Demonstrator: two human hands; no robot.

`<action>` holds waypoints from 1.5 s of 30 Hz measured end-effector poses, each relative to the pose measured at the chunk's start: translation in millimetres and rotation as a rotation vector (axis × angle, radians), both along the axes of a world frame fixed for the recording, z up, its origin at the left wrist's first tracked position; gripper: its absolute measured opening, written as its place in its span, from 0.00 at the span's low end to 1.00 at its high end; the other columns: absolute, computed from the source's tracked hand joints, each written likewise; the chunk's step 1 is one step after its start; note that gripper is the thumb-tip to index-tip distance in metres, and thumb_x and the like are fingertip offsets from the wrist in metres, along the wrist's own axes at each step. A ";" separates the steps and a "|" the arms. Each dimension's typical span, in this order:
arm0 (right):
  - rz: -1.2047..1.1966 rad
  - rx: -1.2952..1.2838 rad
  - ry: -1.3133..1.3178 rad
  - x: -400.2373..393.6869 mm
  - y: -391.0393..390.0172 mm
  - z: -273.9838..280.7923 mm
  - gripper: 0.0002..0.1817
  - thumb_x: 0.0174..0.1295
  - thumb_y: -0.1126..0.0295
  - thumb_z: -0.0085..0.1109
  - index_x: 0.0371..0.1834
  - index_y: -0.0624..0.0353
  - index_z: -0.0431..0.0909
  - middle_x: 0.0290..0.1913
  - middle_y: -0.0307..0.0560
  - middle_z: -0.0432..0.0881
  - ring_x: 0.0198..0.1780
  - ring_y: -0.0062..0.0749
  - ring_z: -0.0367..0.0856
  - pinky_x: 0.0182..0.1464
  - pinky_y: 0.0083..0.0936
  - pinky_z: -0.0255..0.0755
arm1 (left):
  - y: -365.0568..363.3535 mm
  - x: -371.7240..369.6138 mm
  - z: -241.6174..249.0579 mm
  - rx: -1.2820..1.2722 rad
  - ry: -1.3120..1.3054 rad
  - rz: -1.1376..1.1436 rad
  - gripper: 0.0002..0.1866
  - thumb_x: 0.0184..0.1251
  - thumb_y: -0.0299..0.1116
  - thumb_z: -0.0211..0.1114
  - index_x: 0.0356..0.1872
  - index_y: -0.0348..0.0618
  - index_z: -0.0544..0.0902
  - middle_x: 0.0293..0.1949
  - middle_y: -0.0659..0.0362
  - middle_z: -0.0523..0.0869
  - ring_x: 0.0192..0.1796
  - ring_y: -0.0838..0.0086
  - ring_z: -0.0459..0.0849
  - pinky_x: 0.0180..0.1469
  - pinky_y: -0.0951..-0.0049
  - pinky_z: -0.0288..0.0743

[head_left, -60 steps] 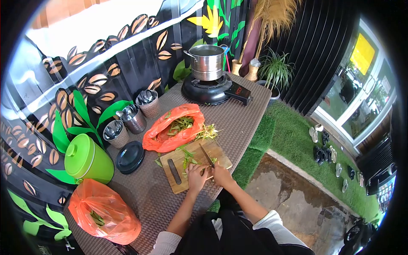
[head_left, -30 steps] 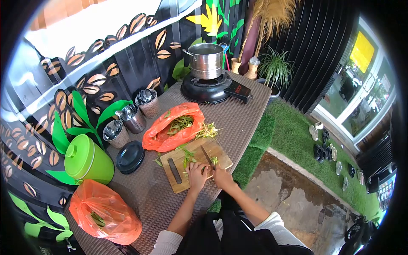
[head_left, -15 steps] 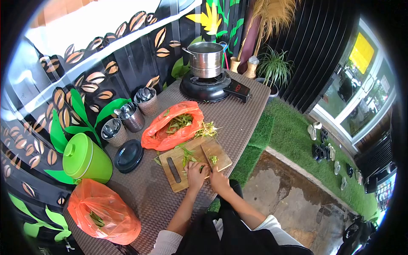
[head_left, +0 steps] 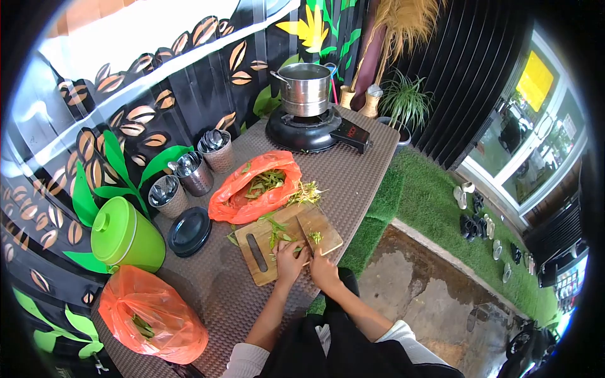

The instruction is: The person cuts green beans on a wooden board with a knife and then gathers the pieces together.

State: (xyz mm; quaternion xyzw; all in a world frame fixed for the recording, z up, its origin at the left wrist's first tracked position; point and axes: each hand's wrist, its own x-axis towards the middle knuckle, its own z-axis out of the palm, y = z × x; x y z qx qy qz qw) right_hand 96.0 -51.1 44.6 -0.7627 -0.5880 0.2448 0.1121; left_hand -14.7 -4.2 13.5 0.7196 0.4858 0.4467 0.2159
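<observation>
A wooden cutting board [head_left: 259,252] lies near the table's front edge with green leafy stems [head_left: 278,232] on it. My left hand [head_left: 290,259] presses down on the stems at the board's near side. My right hand [head_left: 323,269] grips a knife [head_left: 307,235] whose blade rests across the board just right of my left fingers. A few chopped green bits [head_left: 316,237] lie to the right of the blade.
An orange bag of greens [head_left: 255,188] lies open behind the board, another orange bag [head_left: 148,315] at the near left. A green lidded bin [head_left: 123,234], a black lid [head_left: 189,230], three metal cutlery holders [head_left: 193,174] and a pot [head_left: 307,89] on a stove stand along the wall.
The knife blade has gone down and up over the stems in small cuts. Both hands have stayed at the near side of the board.
</observation>
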 end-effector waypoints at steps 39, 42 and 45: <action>0.003 -0.027 0.020 11.7 8.8 10.2 0.17 0.69 0.58 0.41 0.47 0.64 0.62 0.35 0.67 0.81 0.41 0.61 0.82 0.42 0.51 0.75 | 9.5 1.8 -23.0 -0.216 -0.255 -0.125 0.10 0.54 0.28 0.68 0.36 0.40 0.77 0.34 0.58 0.84 0.38 0.69 0.80 0.52 0.65 0.62; 0.031 -0.040 0.046 11.3 3.5 15.7 0.18 0.69 0.58 0.42 0.48 0.65 0.62 0.37 0.69 0.81 0.42 0.62 0.81 0.43 0.51 0.74 | 5.0 5.0 -14.8 -0.260 -0.262 -0.066 0.09 0.52 0.27 0.69 0.34 0.39 0.79 0.33 0.57 0.82 0.40 0.66 0.79 0.52 0.65 0.63; 0.003 -0.033 0.060 3.8 -0.6 8.7 0.18 0.68 0.59 0.44 0.50 0.64 0.61 0.38 0.70 0.80 0.42 0.63 0.81 0.44 0.52 0.75 | 2.5 4.7 -15.1 -0.097 -0.206 0.025 0.07 0.52 0.27 0.69 0.32 0.39 0.82 0.33 0.56 0.80 0.41 0.63 0.77 0.51 0.63 0.64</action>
